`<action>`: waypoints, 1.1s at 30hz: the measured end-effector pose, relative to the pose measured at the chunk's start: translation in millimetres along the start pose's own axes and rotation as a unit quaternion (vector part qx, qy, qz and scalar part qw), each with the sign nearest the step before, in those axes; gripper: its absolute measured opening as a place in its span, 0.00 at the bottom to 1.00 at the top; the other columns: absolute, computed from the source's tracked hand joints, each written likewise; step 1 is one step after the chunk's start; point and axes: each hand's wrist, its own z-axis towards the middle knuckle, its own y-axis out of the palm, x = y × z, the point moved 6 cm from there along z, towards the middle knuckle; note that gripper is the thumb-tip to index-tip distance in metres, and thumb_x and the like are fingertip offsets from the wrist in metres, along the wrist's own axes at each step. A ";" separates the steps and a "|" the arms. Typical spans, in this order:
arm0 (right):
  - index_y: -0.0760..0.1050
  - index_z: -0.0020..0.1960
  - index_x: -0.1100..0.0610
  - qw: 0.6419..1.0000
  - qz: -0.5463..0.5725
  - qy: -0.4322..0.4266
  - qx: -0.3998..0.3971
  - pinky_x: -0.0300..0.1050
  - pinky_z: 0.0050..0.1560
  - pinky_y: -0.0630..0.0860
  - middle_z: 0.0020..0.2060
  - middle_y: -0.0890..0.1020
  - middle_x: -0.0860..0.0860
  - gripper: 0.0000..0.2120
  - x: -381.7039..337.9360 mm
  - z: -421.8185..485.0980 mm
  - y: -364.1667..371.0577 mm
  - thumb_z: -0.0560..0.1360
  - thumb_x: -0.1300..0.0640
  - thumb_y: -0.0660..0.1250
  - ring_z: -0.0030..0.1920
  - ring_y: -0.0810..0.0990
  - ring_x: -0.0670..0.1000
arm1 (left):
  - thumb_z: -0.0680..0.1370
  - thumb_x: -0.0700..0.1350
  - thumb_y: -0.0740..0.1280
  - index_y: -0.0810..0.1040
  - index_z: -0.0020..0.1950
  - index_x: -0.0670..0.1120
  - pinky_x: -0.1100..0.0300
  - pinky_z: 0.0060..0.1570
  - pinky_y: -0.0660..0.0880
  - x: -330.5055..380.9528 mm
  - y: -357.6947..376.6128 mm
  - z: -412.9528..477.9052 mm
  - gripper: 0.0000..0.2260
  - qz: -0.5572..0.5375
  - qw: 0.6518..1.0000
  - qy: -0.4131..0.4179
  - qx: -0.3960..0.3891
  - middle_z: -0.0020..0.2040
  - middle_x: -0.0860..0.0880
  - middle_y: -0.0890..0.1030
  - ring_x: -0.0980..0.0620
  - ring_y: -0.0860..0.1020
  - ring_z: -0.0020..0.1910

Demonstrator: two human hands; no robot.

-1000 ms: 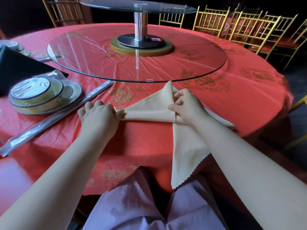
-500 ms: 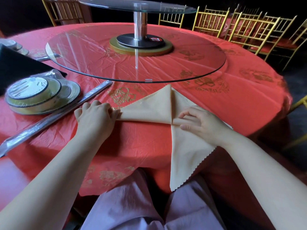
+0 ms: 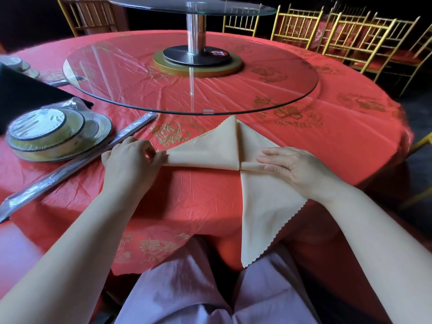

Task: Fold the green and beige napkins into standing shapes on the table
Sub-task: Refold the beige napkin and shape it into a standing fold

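Beige napkin (image 3: 210,148), the only one in view, lies partly folded on the red-covered counter (image 3: 187,202) near its front edge, one pointed flap toward the glass turntable (image 3: 187,73), another hanging over the edge onto the lap. The left hand (image 3: 131,160) pinches the napkin's left corner, its grip closed on the cloth. The right hand (image 3: 292,167) lies flat on the right part of the fold, fingers extended, grasping nothing. To the left, one wrapped stack of dishes (image 3: 53,134) holds bowls on a plate; just beside it lies one wrapped chopstick packet (image 3: 77,164).
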 end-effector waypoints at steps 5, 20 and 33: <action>0.72 0.63 0.41 1.000 -0.007 -0.019 -0.002 0.42 0.69 0.55 0.66 0.72 0.42 0.22 2.2 -7.0 -2.5 0.72 0.36 0.61 0.68 0.67 0.44 | 0.74 0.50 0.66 0.75 0.38 0.46 0.50 0.48 0.69 -0.3 5.3 -2.7 0.09 -0.028 1.000 0.006 -0.004 0.44 0.42 0.79 0.39 0.76 0.49; 0.75 0.63 0.48 0.997 -0.062 -0.039 0.030 0.42 0.71 0.49 0.64 0.75 0.44 0.24 -8.4 -9.4 -5.9 0.73 0.39 0.56 0.65 0.66 0.37 | 0.76 0.52 0.63 0.75 0.52 0.44 0.48 0.55 0.63 9.0 -5.9 -11.8 0.12 0.004 0.999 0.018 0.027 0.55 0.41 0.76 0.38 0.70 0.57; 0.50 0.76 0.49 0.979 -0.122 -0.056 -0.151 0.48 0.73 0.40 0.75 0.52 0.43 0.23 -66.3 63.0 41.6 0.81 0.52 0.48 0.75 0.47 0.44 | 0.81 0.53 0.44 0.43 0.76 0.47 0.43 0.71 0.39 86.2 60.4 -30.5 0.25 0.079 0.965 0.096 -0.230 0.78 0.50 0.44 0.49 0.42 0.76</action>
